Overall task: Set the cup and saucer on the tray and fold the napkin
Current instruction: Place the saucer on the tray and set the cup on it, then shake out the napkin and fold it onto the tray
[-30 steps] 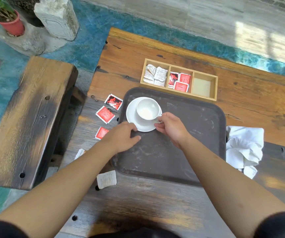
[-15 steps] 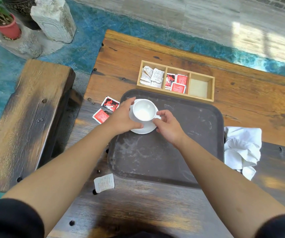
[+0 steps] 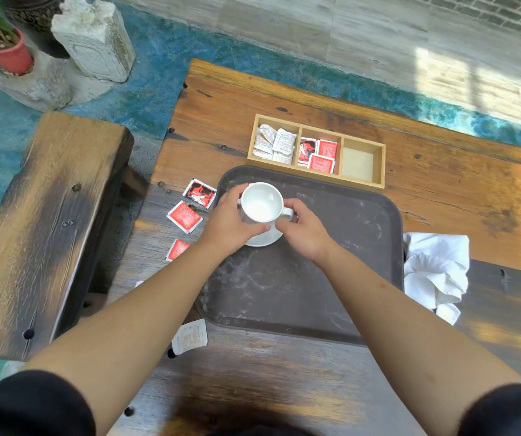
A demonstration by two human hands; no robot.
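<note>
A white cup [image 3: 260, 202] is over a white saucer [image 3: 265, 239] at the far left of the dark tray [image 3: 331, 278]. My left hand [image 3: 232, 223] wraps the cup's left side, hiding much of the saucer. My right hand [image 3: 304, 229] pinches the cup's handle on the right. The cup looks lifted slightly off the saucer; I cannot tell for sure. A crumpled white napkin [image 3: 435, 272] lies on the table just right of the tray, untouched.
A wooden three-part box [image 3: 378, 166] with white and red packets stands behind the tray. Red packets [image 3: 185, 217] lie left of the tray, a white packet [image 3: 190, 336] near its front left corner. A wooden bench [image 3: 42, 228] is at left.
My left hand moved from the tray's left edge up to the cup's side. My right hand shifted to the handle. The cup appears raised and nearer the tray's far edge.
</note>
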